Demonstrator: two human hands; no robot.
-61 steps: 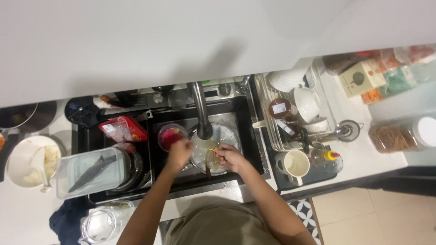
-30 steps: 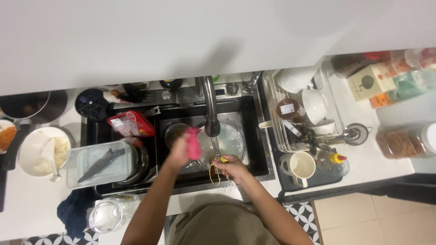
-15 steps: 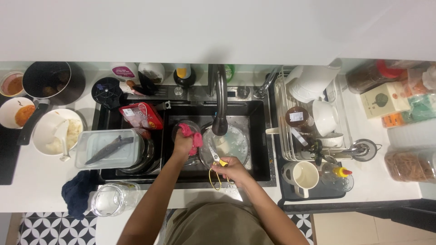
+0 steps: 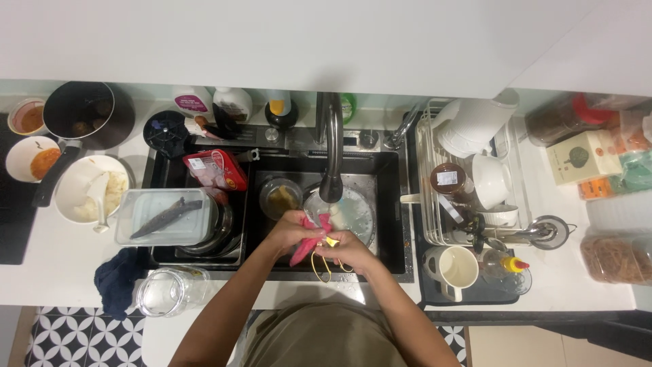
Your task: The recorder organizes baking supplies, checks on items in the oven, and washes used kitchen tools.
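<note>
We see left hand (image 4: pixel 293 230) and right hand (image 4: pixel 346 249) both gripping a pink cloth (image 4: pixel 307 246) over the black sink (image 4: pixel 390 204), just below the faucet spout (image 4: pixel 331 160). Glass plate (image 4: pixel 353 212) lies under the spout; clear fish container (image 4: pixel 166 216) left of sink, dish rack (image 4: pixel 468 183) right.

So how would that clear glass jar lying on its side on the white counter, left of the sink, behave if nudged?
The clear glass jar lies on its side near the counter edge, so it would probably roll. Being glass, it likely feels heavy for its size and could break if it fell. A dark blue cloth beside it might stop it rolling leftward.
</note>
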